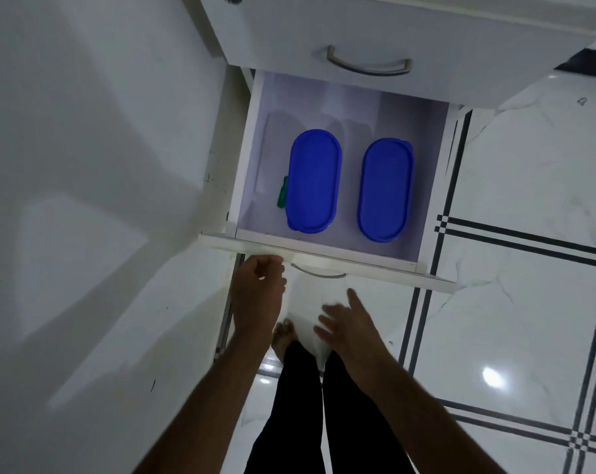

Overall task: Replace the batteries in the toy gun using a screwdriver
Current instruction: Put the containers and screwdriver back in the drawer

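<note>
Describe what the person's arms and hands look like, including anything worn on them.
Both forearms are bare, with no sleeves visible up to the frame edge. The left hand and right hand wear no gloves; no rings, watch or bracelets are visible. The picture is dim and slightly blurred, so fine marks cannot be told.

The open drawer (327,249) looks like white laminated board, smooth and matt, with a pale, plain lining inside. Its handle (319,273) and the upper drawer's handle (368,65) look like brushed metal with a dull sheen. The two blue lids (313,181) (385,189) are smooth plastic, faintly glossy. The small green piece (283,196) beside the left lid looks like glossy plastic. The floor (515,336) is polished, marble-patterned tile, glossy enough to mirror a light. The trousers (300,405) are matt black cloth.
</note>
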### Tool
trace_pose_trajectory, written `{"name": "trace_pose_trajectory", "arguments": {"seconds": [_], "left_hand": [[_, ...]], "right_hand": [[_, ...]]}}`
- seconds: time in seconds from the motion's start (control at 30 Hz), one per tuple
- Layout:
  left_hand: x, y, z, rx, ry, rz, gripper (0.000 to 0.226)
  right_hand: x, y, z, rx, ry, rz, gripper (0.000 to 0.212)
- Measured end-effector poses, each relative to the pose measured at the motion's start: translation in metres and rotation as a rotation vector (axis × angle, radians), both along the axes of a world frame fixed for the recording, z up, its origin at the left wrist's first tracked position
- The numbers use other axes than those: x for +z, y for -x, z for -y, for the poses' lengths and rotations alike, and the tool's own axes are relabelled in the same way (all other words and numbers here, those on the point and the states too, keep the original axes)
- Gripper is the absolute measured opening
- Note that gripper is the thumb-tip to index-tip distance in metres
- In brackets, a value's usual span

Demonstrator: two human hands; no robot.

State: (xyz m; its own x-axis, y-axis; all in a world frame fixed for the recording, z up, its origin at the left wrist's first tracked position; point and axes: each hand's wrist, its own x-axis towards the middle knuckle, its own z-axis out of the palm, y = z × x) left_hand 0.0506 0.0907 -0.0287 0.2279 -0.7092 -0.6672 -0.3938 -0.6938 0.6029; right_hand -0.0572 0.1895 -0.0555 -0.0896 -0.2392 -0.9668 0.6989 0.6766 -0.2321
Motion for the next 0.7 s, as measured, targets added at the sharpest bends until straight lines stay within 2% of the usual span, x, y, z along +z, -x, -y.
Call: {"name": "trace_pose_trajectory", "arguments": {"seconds": [0.03,0.07,0.13,0.17,0.3,0.43,0.47,0.6,0.7], "left_hand": [[0.001,0.002,0.0,0.147,-0.141,-0.081,0.013],[0.001,0.004,0.001,0.286,-0.249,-0.156,0.015],[0.0,0.01,0.006,0.445,-0.309,-0.256,0.011],[-0.003,0.013,0.01,0.467,-0.294,-0.293,0.007],[-0.01,0.03,0.037,0.492,-0.28,-0.394,0.03],[-0.01,0.039,0.064,0.565,-0.252,-0.547,0.044],[-0.01,0.042,0.071,0.566,-0.243,-0.583,0.043],[-0.011,0.056,0.101,0.522,-0.212,-0.677,0.033],[-0.01,0.072,0.122,0.456,-0.195,-0.652,0.031]], "right_hand": [[-0.002,0.005,0.006,-0.094,0.04,0.032,0.06],[-0.002,0.008,0.016,-0.154,0.086,0.037,0.054],[-0.002,0.013,0.034,-0.238,0.085,0.029,0.025],[-0.001,0.013,0.042,-0.239,0.077,0.02,0.024],[-0.002,0.017,0.055,-0.178,0.132,-0.051,0.047],[-0.002,0.035,0.081,-0.246,0.199,-0.063,0.073],[-0.002,0.041,0.09,-0.23,0.206,-0.08,0.074],[-0.008,0.061,0.118,0.004,0.213,-0.244,0.055],[-0.011,0.077,0.138,0.078,0.204,-0.331,0.066]]}}
